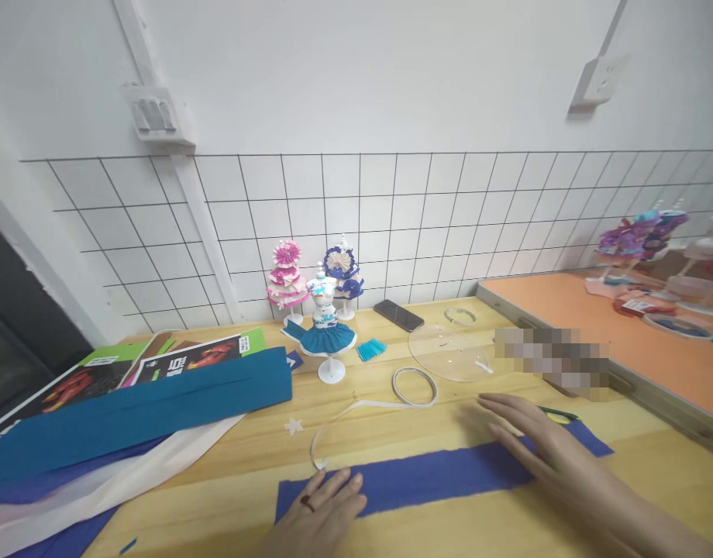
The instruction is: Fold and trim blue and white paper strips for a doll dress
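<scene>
A long dark blue paper strip (432,477) lies flat on the wooden table (229,488) in front of me. My left hand (318,511), with a ring on one finger, rests flat on the strip's left end, fingers stretched out. My right hand (528,434) lies flat over the strip's right part, fingers spread and pointing left. Neither hand holds anything. Just beyond the strip are a roll of white tape (415,386) with a loose tail and scissors (559,416) partly hidden by my right hand.
A teal paper sheet (141,407) over white and blue sheets and printed boxes (182,360) lies at left. Three small mannequins in paper dresses (325,325), a phone (398,315), a clear disc (449,353) and teal paper scrap (370,349) stand farther back. An orange board (624,341) is at right.
</scene>
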Motion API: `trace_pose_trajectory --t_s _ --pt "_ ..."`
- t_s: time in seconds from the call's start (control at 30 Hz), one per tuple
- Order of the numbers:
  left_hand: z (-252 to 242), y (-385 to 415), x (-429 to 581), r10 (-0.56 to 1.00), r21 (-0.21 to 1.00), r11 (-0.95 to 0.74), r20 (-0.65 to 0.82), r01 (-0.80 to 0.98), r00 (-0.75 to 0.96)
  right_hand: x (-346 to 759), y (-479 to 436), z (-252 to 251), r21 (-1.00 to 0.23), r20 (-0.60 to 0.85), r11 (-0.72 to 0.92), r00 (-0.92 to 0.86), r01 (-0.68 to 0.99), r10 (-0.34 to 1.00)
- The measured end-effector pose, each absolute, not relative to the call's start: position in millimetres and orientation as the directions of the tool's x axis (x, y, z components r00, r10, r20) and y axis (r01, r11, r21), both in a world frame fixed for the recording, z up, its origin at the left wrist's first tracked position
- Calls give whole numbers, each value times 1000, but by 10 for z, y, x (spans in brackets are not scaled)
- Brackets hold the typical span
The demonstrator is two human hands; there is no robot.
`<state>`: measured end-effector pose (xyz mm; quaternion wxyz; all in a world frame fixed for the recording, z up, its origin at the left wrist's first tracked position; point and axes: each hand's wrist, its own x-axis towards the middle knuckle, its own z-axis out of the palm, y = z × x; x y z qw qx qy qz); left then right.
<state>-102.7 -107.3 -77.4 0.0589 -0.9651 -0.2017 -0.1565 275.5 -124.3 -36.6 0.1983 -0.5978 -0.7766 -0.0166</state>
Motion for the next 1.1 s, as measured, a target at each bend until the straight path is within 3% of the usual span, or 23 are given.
trace_pose_trajectory --t_s 0.17,0.27,0.4,0.53,0.67,0.77,0.9,1.0,1.1 --pt "-943 -1013 -1092 376 75 -919 454 386 808 2144 -812 -247 -77 311 499 -455 863 834" --pt "-883 -1039 -1153 513 252 -858 444 448 734 1923 -640 -311 -38 323 468 -432 883 842" --pt "-636 -1114 -1250 622 353 -783 439 511 649 1831 -545 -429 12 347 407 -385 914 855" --pt "-434 -1106 -1323 822 474 -565 396 675 410 1851 -529 -495 38 363 417 -401 908 841" --pt "-380 -1029 -1351 898 588 -401 402 703 176 1862 -581 -435 30 406 453 -424 891 809" --pt "-399 -998 -1356 897 617 -376 431 692 103 1814 -699 -294 21 438 504 -461 863 771" --pt "-424 -1030 -1345 863 560 -410 494 720 107 1673 -952 -75 24 585 625 -518 781 624" --pt "-424 -1087 -1336 855 531 -444 492 722 163 1565 -1152 55 -13 650 688 -517 726 557" --pt "-423 -1158 -1333 828 572 -544 485 614 282 1495 -1293 146 -53 678 740 -520 671 519"
